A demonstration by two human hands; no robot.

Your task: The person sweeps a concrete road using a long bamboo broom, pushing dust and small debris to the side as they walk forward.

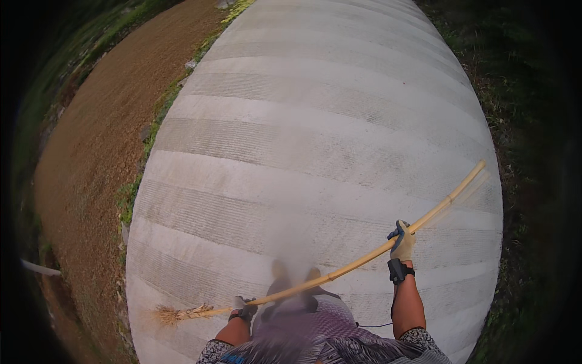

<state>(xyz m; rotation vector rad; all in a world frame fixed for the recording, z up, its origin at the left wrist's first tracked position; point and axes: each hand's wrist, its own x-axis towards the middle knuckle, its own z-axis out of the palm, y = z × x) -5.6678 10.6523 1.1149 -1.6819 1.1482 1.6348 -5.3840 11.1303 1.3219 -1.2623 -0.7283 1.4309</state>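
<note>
A long bamboo-handled broom (354, 264) slants across the front of my body, its bare end up at the right. Its frayed straw head (175, 314) is low at the left, over the concrete path near the path's left edge; whether it touches the surface I cannot tell. My left hand (244, 307), in a dark glove, grips the handle just above the straw. Farther up the handle, my right hand (403, 240) is closed around it in a cream and blue work glove. Both wrists carry dark straps, the right one with a black device (400, 271).
Pale concrete path (318, 150) with bands of grooves runs ahead. Bare brown soil (95, 150) lies along its left side behind a strip of green weeds and stones (157, 123). Dark vegetation (523, 136) borders the right edge. My shoes (279, 270) stand on the path.
</note>
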